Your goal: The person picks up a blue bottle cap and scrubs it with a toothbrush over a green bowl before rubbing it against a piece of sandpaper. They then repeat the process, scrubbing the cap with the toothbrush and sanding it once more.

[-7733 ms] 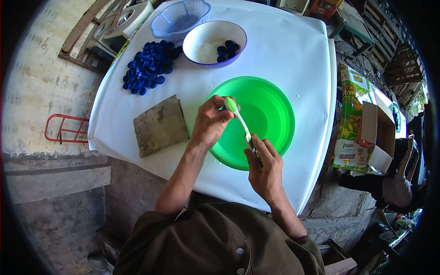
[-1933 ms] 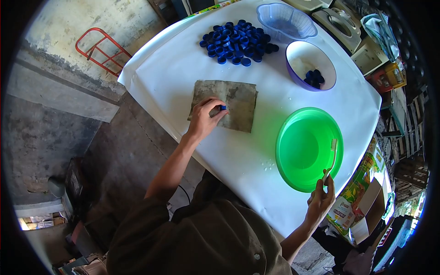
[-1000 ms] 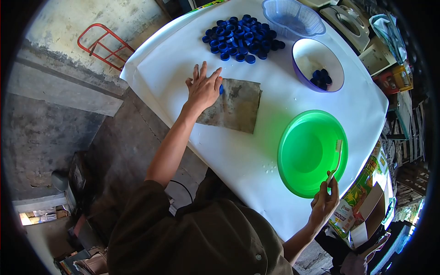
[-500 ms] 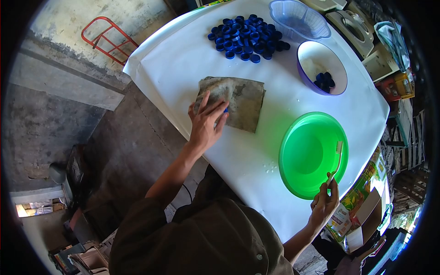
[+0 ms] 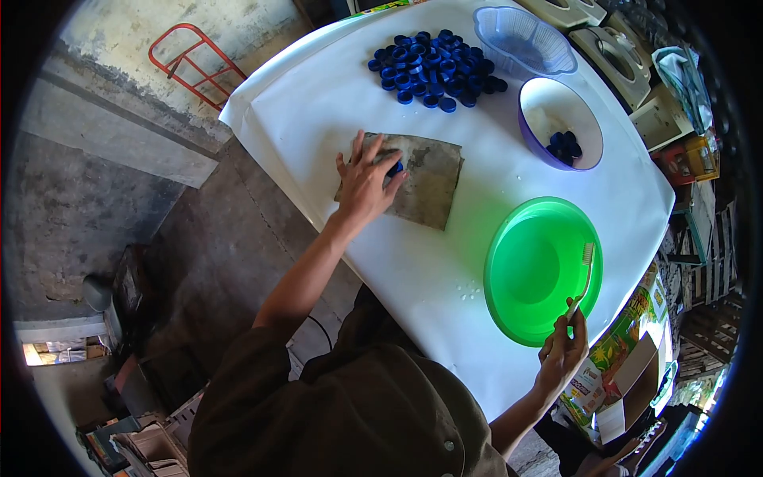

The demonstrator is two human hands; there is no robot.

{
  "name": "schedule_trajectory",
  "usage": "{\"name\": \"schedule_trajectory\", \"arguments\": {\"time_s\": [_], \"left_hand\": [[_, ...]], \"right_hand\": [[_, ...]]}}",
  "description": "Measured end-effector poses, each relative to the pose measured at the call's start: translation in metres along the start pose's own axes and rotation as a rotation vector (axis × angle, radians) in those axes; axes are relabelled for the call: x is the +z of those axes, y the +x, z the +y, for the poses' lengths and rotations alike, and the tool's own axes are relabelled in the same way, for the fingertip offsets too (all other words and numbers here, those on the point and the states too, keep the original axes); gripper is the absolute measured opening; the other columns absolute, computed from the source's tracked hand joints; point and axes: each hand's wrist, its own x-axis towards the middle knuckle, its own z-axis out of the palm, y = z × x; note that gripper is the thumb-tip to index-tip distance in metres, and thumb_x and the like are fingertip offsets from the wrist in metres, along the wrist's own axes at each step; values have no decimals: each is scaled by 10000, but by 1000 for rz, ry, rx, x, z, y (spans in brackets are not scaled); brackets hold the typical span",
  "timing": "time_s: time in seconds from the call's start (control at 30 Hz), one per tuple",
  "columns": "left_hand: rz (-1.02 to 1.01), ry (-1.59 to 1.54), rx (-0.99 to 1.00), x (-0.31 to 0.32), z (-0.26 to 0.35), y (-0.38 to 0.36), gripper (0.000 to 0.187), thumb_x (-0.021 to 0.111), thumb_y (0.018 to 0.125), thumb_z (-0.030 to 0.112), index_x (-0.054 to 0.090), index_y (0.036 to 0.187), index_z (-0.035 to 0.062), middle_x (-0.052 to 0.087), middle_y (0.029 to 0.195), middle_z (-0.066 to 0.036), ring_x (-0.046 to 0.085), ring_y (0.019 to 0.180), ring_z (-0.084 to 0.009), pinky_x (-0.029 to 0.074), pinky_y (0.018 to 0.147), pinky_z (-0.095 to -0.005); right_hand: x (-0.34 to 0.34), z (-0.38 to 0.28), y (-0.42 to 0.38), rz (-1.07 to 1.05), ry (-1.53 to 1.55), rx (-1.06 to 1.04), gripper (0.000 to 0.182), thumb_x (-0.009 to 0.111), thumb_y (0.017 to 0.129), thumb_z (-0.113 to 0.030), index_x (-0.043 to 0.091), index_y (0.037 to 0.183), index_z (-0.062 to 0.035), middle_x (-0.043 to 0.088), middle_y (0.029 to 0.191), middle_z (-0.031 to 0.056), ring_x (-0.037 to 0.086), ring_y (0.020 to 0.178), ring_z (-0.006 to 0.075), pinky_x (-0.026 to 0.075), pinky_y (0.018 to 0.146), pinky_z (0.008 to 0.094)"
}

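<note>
My left hand (image 5: 368, 184) rests over a stained grey-brown cloth (image 5: 433, 183), its fingers curled about a blue bottle cap (image 5: 395, 168) that is partly hidden under them. In my right hand (image 5: 564, 350) is a toothbrush (image 5: 586, 278), bristles up, held over the near right rim of a green basin (image 5: 497, 298). A large pile of blue bottle caps (image 5: 433, 67) lies at the far side of the table. Several more dark blue caps (image 5: 563, 145) sit inside a purple bowl (image 5: 531, 135) with a white interior.
A clear scalloped plastic tray (image 5: 524, 40) stands beside the pile on the white-covered table (image 5: 421, 294). Small white bits (image 5: 470, 292) lie left of the basin. An open printed carton (image 5: 616, 381) is past the right edge, and a red metal frame (image 5: 199, 67) leans on the wall.
My left hand has moved slightly up and to the right across the cloth with the blue cap. My right hand and the toothbrush have stayed almost still.
</note>
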Motion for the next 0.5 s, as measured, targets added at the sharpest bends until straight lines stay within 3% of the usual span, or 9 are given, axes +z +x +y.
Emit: {"name": "schedule_trajectory", "arguments": {"time_s": [0.13,0.17,0.27,0.37,0.47,0.5], "left_hand": [[23,-93,8,-8,-3,16,337,806,826,305,738,1119,153,523,1339,-110,372,1382,-338,302,1059,-576],[74,-75,-2,-12,0,15,333,841,784,278,735,1069,142,568,1187,-74,443,1281,-297,311,1037,-518],[76,-179,-78,-25,12,10,303,847,780,229,732,1038,121,642,1102,-53,531,1176,-280,390,992,-475],[246,-526,143,-8,9,6,308,856,764,187,702,1019,110,668,949,-33,583,1002,-268,453,866,-427],[217,-626,223,6,16,3,339,850,763,136,685,1058,106,700,949,-67,607,966,-272,490,792,-390],[195,-642,222,9,20,1,364,851,762,150,678,1080,112,705,994,-71,601,1019,-259,471,864,-406]], "right_hand": [[-4,-3,-6,12,-19,20,342,574,1004,-123,602,1319,5,435,515,-52,278,406,4,153,397,232],[-5,-2,-6,13,-11,22,342,576,1005,-128,603,1320,5,438,515,-51,281,407,3,154,395,230],[-7,0,-7,13,13,28,344,583,1007,-140,605,1319,1,448,521,-51,287,410,1,157,392,225],[-7,0,-7,8,36,37,343,590,1007,-150,611,1317,-5,457,531,-52,292,412,-1,162,388,221],[-6,2,-6,3,59,33,340,592,1007,-153,617,1315,-11,467,545,-55,295,414,-2,166,385,217],[-5,3,-5,4,66,34,339,592,1007,-153,618,1314,-13,472,554,-55,296,415,-3,167,385,216]]}}
